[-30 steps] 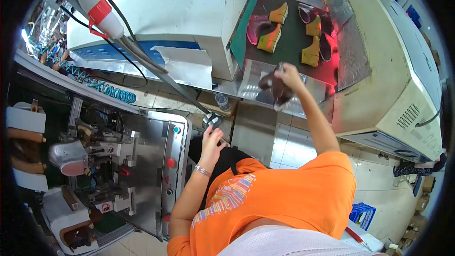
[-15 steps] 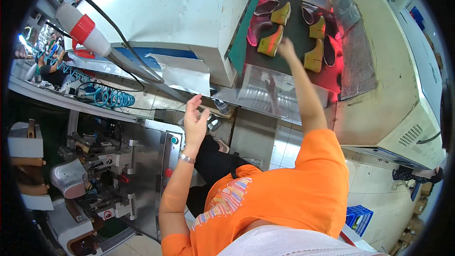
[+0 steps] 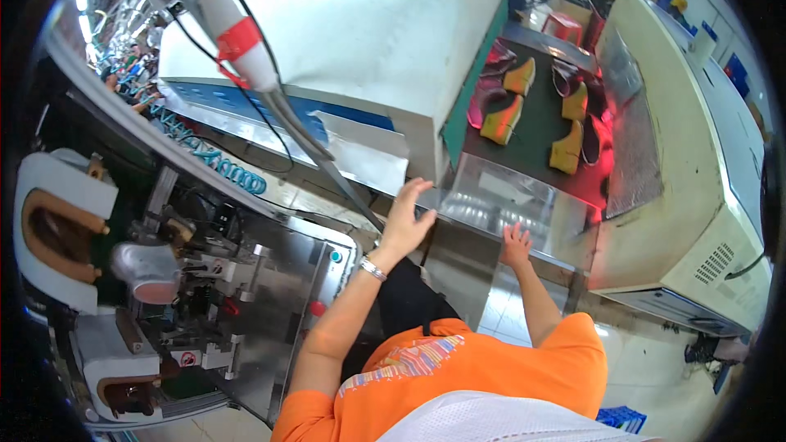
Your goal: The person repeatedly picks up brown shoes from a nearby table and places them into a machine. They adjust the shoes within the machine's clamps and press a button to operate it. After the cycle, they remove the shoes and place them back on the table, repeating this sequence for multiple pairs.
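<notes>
My left hand (image 3: 407, 219) is raised near the corner of the white machine, its fingers apart and nothing in them. My right hand (image 3: 517, 247) hovers by the near edge of the clear plate (image 3: 524, 196) at the conveyor's mouth, fingers spread and holding nothing. Beyond it, on the dark conveyor belt (image 3: 532, 127), lie yellow wedge soles, among them a left one (image 3: 501, 120) and a right one (image 3: 565, 147). Beside the soles rest shoe uppers, such as a pink one (image 3: 486, 98) and a dark one (image 3: 566, 78). Red light glows along the belt's right side.
A white machine housing (image 3: 327, 24) stands left of the belt, and a cream housing (image 3: 679, 172) on the right. At lower left is a pressing machine with a grey shoe form (image 3: 147, 272) and a panel with a green button (image 3: 336, 256). A red stool (image 3: 563, 27) stands beyond.
My right hand has drawn back from the yellow soles to the near edge of the clear plate. My left hand has shifted right in the view. The camera view has turned.
</notes>
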### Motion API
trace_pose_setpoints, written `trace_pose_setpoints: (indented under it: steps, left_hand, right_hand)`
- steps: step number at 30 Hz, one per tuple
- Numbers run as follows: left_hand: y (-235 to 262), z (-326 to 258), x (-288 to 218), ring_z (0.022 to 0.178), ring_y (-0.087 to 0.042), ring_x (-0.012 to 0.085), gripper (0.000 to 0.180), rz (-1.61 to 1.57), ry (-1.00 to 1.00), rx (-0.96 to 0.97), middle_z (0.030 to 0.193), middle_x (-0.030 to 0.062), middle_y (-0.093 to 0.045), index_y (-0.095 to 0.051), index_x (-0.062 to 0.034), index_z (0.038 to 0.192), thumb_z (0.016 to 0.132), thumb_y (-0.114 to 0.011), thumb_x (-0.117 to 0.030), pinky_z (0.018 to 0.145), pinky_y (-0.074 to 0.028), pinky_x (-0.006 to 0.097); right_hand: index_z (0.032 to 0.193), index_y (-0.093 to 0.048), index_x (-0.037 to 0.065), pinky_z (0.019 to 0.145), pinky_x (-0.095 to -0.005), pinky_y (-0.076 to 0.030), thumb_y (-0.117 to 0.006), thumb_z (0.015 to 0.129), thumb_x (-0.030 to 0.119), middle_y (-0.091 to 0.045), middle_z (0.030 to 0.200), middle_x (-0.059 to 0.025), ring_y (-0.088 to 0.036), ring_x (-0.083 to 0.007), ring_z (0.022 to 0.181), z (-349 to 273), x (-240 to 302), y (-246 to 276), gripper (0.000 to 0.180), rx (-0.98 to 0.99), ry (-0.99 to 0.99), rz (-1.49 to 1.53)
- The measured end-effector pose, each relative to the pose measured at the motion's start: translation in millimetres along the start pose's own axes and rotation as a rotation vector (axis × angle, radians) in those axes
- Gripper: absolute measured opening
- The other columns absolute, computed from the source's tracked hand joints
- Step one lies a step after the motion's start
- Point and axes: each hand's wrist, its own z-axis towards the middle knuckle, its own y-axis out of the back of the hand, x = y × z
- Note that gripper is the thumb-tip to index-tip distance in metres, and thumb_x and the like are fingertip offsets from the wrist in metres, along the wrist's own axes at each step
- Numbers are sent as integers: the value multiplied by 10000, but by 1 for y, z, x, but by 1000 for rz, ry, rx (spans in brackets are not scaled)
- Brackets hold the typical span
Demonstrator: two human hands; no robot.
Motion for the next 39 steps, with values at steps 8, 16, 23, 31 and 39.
trace_pose_setpoints:
  steps: [8,16,23,31,39]
  left_hand:
    - [26,-20,2,1173,-384,312,453,11,80,-157,1225,174,-433,-475,-55,1155,723,-608,-75,993,-293,374]
    - [22,45,-17,1231,-302,331,444,255,-155,-241,1297,148,-371,-452,-45,1175,762,-599,-118,1014,-246,412]
    - [6,130,-33,1294,-141,405,598,376,-248,-280,1371,178,-265,-357,-44,1261,748,-635,-173,1031,-151,501]
    - [-27,199,11,1304,-134,388,649,436,-197,-362,1395,198,-209,-280,-6,1294,751,-613,-127,1046,-139,482]
    - [-42,201,31,1298,-178,370,599,521,-198,-370,1396,239,-155,-224,31,1311,799,-527,-39,1039,-191,458]
  right_hand:
    - [1369,-163,191,970,-573,-243,-718,598,236,-87,1431,-180,-166,-506,1246,18,-18,-7,951,119,38,-15]
    - [1358,-192,204,921,-584,-298,-662,626,180,-109,1431,-160,-241,-486,1211,22,-22,-12,870,116,71,-22]
    - [1155,-495,159,856,-485,-406,-583,673,153,-462,1207,-153,-482,-356,1073,53,-14,53,490,371,-30,223]
    - [1059,-562,52,813,-414,-442,-514,705,70,-569,984,-170,-543,-337,942,248,-92,180,357,-537,-172,602]
    - [1150,-517,122,945,-542,-292,-531,730,137,-421,1236,-126,-348,-336,1192,431,-171,245,420,-538,-362,244]
